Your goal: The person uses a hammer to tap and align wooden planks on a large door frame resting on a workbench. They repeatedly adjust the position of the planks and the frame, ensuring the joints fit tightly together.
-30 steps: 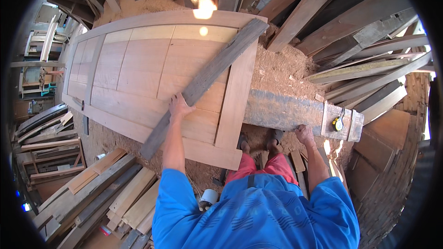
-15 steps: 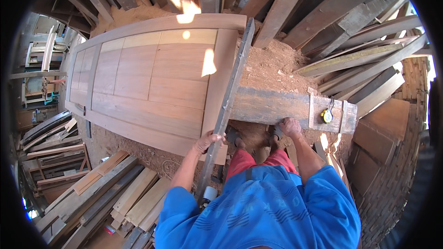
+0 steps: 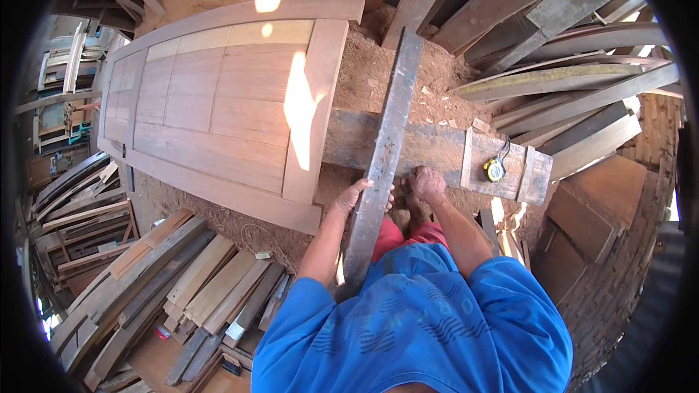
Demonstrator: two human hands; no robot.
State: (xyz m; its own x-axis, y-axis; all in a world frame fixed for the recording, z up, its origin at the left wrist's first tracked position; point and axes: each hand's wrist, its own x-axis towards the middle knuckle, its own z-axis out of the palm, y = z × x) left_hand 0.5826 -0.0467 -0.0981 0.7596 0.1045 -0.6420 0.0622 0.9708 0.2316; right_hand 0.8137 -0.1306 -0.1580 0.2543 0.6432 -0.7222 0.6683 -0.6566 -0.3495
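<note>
My left hand [image 3: 358, 195] grips a long, dark, worn wooden beam [image 3: 393, 113] near its middle, thumb and fingers at its two sides. The beam slants from my body up past the end of the large paneled wooden door [image 3: 240, 94], across a weathered plank [image 3: 433, 147]. It stands apart from the door's end. My right hand [image 3: 428, 183] is closed at the plank's near edge, right of the beam. Anything inside its fingers is hidden. On the plank to its right lies a yellow tape measure [image 3: 494, 169] with a black strap, between two light wooden strips [image 3: 467, 157].
Stacked boards [image 3: 211, 276] lie at the lower left, and more timber [image 3: 553, 80] leans at the right and back. Sawdust and chips [image 3: 364, 65] cover the ground. Brown panels [image 3: 611, 193] rest at the far right.
The beam has moved right, away from the door's end, with my left hand on it, and its broad face now shows. My right hand has moved left along the plank edge. The view has shifted.
</note>
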